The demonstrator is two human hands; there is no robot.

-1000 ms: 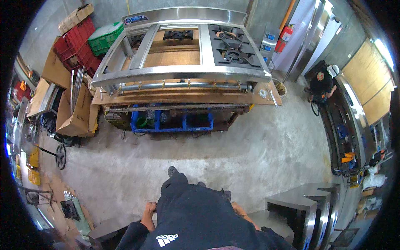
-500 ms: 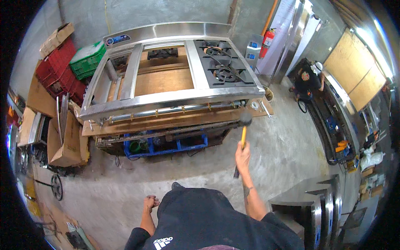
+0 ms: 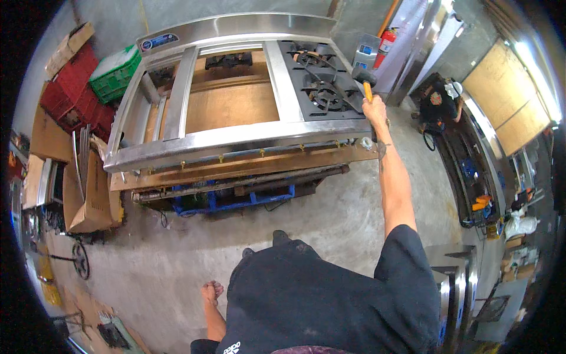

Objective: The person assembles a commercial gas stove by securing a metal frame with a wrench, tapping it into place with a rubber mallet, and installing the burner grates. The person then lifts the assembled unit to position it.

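My right hand [image 3: 375,111] grips the yellow handle of a rubber mallet [image 3: 364,75]. The mallet's dark head is raised beside the right end of a stainless steel stove frame [image 3: 236,137]. Two black burners with grates [image 3: 327,99] sit at the frame's right side, close to the mallet. The frame's middle opening shows a brown wooden board [image 3: 233,107] below. Low at my left side hangs my left hand [image 3: 212,291], its fingers curled in with nothing visible in them. It touches nothing.
A wooden bench top [image 3: 247,167] carries the stove over a blue crate [image 3: 236,202]. Red crates [image 3: 71,97], a green crate [image 3: 115,76] and a cardboard box [image 3: 88,197] stand left. A fire extinguisher [image 3: 385,44] is at the back. A person [image 3: 439,103] crouches at the right.
My right arm has stretched forward and right, carrying the mallet from in front of the stove to its right end. I have moved closer to the stove; my left hand still hangs low.
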